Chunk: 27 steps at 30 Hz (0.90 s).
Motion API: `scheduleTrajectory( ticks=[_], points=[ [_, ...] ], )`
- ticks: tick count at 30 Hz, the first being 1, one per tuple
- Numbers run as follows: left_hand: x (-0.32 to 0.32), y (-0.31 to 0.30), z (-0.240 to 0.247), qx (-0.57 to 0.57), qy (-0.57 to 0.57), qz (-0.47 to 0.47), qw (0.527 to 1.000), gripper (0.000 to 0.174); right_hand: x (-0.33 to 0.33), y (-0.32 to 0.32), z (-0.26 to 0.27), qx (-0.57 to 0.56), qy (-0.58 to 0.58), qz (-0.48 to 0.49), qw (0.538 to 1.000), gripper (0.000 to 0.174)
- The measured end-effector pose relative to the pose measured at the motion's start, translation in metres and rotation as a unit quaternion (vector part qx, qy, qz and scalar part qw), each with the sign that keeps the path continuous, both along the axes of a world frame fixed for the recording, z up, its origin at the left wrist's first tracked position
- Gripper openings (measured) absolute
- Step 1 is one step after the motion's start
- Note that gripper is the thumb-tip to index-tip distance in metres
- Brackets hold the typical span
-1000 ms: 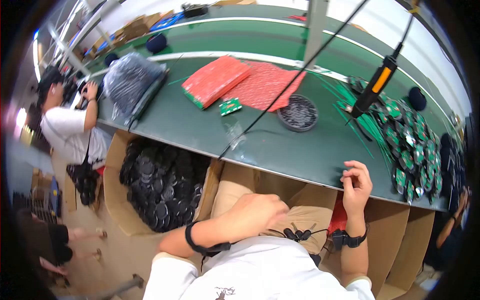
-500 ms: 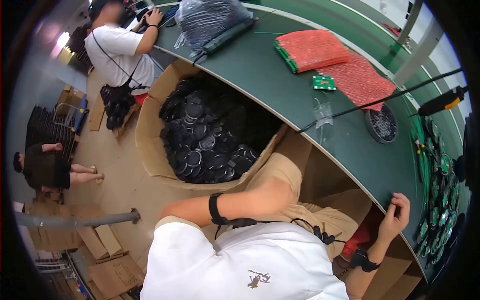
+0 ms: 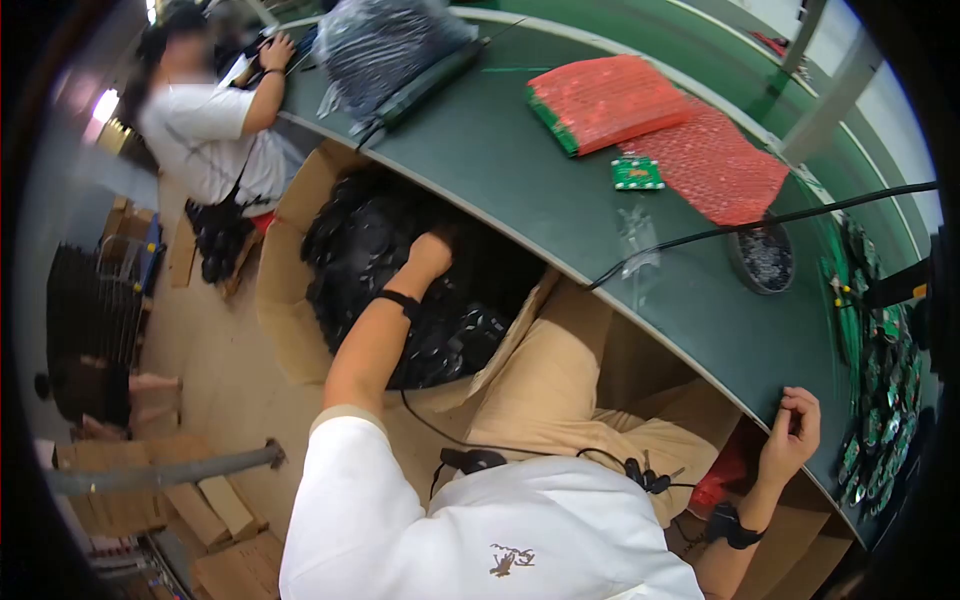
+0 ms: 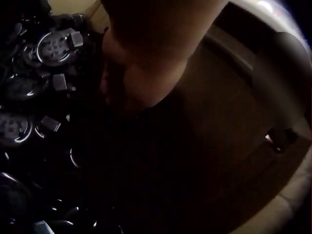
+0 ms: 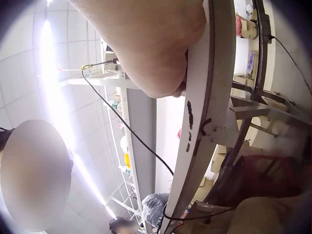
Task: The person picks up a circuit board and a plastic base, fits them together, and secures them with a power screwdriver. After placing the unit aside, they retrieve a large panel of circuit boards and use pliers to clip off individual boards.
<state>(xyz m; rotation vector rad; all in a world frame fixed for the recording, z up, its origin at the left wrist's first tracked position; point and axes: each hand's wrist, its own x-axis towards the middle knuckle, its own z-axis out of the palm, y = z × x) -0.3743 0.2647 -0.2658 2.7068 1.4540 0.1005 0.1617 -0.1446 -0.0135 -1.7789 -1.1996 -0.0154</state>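
Note:
In the head view, my left hand (image 3: 430, 255) reaches down among black round parts (image 3: 370, 240) inside a cardboard box (image 3: 280, 300); its fingers are hidden there. The left wrist view shows that hand (image 4: 146, 78) in shadow beside the glossy parts (image 4: 56, 48), its fingertips too dark to make out. My right hand (image 3: 793, 435) rests at the front edge of the green table (image 3: 520, 190), fingers loosely bent and holding nothing visible. The right wrist view has this hand (image 5: 156, 48) against the table's edge.
On the table lie a red bubble-wrapped stack (image 3: 610, 100), a green circuit board (image 3: 637, 172), a round dish (image 3: 762, 258) of small pieces and a pile of green boards (image 3: 885, 400). A black cable (image 3: 720, 222) crosses above. Another person (image 3: 205, 130) sits at the left.
My left hand has moved from above my lap, left and forward into the box of black parts. The right hand remains at the table edge. The head view has shifted slightly.

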Motion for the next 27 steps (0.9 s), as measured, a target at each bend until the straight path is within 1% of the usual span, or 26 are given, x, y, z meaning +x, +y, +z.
scheduleTrajectory(
  ticks=[1, 2, 3, 4, 5, 7, 8, 10, 11, 12, 13, 14, 15, 16, 17, 18, 19, 20, 21, 22, 23, 24, 25, 26, 27],
  points=[
    [0.020, -0.010, 0.016, -0.015, 0.019, 0.050, 0.998, 0.055, 0.001, -0.002, 0.001, -0.015, -0.004, -0.008, 1.000, 0.015],
    [0.018, 0.003, -0.005, -0.017, 0.060, 0.012, 0.998, 0.064, 0.000, 0.000, 0.004, -0.007, -0.013, -0.004, 1.000, 0.014],
    [0.015, 0.005, -0.023, -0.016, 0.064, 0.011, 0.998, 0.067, -0.003, 0.003, 0.008, -0.002, -0.022, 0.001, 1.000, 0.014],
    [0.026, 0.007, -0.021, -0.088, 0.102, 0.081, 0.988, 0.068, -0.005, 0.004, 0.010, -0.002, 0.011, 0.000, 1.000, 0.014],
    [0.021, 0.016, -0.046, -0.042, 0.070, 0.061, 0.995, 0.062, -0.008, 0.005, 0.017, -0.030, 0.013, -0.011, 0.999, 0.013],
    [0.017, 0.014, -0.058, 0.005, 0.040, 0.070, 0.997, 0.054, -0.025, 0.018, 0.033, -0.029, 0.035, 0.004, 0.999, 0.013],
    [0.022, 0.009, -0.051, 0.008, 0.039, 0.064, 0.997, 0.054, -0.045, 0.034, 0.052, -0.014, 0.019, 0.049, 0.999, 0.016],
    [0.028, -0.004, -0.027, -0.041, 0.132, 0.109, 0.984, 0.048, -0.073, 0.063, 0.075, -0.029, -0.023, 0.168, 0.985, 0.020],
    [0.029, -0.010, -0.025, -0.037, 0.134, 0.105, 0.985, 0.048, -0.091, 0.083, 0.086, -0.052, 0.004, 0.208, 0.977, 0.021],
    [0.029, -0.016, -0.027, -0.026, 0.096, 0.131, 0.986, 0.047, -0.101, 0.106, 0.084, -0.028, -0.044, 0.258, 0.965, 0.025],
    [0.027, -0.022, -0.027, -0.014, 0.059, 0.157, 0.986, 0.045, -0.110, 0.131, 0.085, -0.016, -0.083, 0.301, 0.950, 0.033],
    [0.027, -0.031, -0.028, -0.058, 0.073, 0.179, 0.980, 0.048, -0.120, 0.157, 0.082, -0.029, -0.134, 0.295, 0.946, 0.039],
    [0.025, -0.036, -0.036, -0.051, 0.074, 0.176, 0.980, 0.048, -0.131, 0.183, 0.076, -0.021, -0.200, 0.247, 0.948, 0.037],
    [0.021, -0.037, -0.051, -0.066, 0.079, 0.186, 0.977, 0.052, -0.137, 0.207, 0.067, -0.016, -0.264, 0.196, 0.944, 0.037],
    [0.018, -0.038, -0.064, -0.081, 0.083, 0.195, 0.974, 0.057, -0.137, 0.232, 0.049, -0.018, -0.317, 0.156, 0.935, 0.036],
    [0.017, -0.037, -0.072, -0.074, 0.084, 0.193, 0.975, 0.057, -0.136, 0.253, 0.034, -0.019, -0.369, 0.113, 0.922, 0.036],
    [0.016, -0.039, -0.079, -0.087, 0.051, 0.267, 0.958, 0.057, -0.135, 0.264, 0.028, -0.015, -0.369, 0.110, 0.923, 0.036],
    [0.017, -0.040, -0.081, -0.101, 0.018, 0.340, 0.935, 0.058, -0.135, 0.272, 0.024, -0.086, -0.336, 0.132, 0.929, 0.033],
    [0.020, -0.042, -0.067, -0.096, 0.019, 0.339, 0.936, 0.058, -0.135, 0.277, 0.025, -0.155, -0.301, 0.153, 0.928, 0.031],
    [0.025, -0.051, -0.041, -0.114, 0.069, 0.280, 0.951, 0.052, -0.135, 0.279, 0.031, -0.152, -0.300, 0.150, 0.930, 0.031],
    [0.028, -0.063, -0.013, -0.134, 0.119, 0.221, 0.959, 0.048, -0.135, 0.279, 0.038, -0.199, -0.312, 0.154, 0.916, 0.030],
    [0.030, -0.068, 0.009, -0.133, 0.119, 0.219, 0.959, 0.048, -0.135, 0.277, 0.042, -0.247, -0.324, 0.158, 0.900, 0.028],
    [0.034, -0.071, 0.031, -0.121, 0.074, 0.251, 0.958, 0.046, -0.135, 0.275, 0.042, -0.248, -0.323, 0.157, 0.900, 0.028],
    [0.036, -0.070, 0.048, -0.109, 0.028, 0.282, 0.953, 0.046, -0.134, 0.272, 0.041, -0.201, -0.322, 0.153, 0.913, 0.021],
    [0.026, -0.063, 0.061, -0.118, -0.028, 0.270, 0.955, 0.043, -0.133, 0.269, 0.040, -0.153, -0.320, 0.148, 0.923, 0.017]
  ],
)
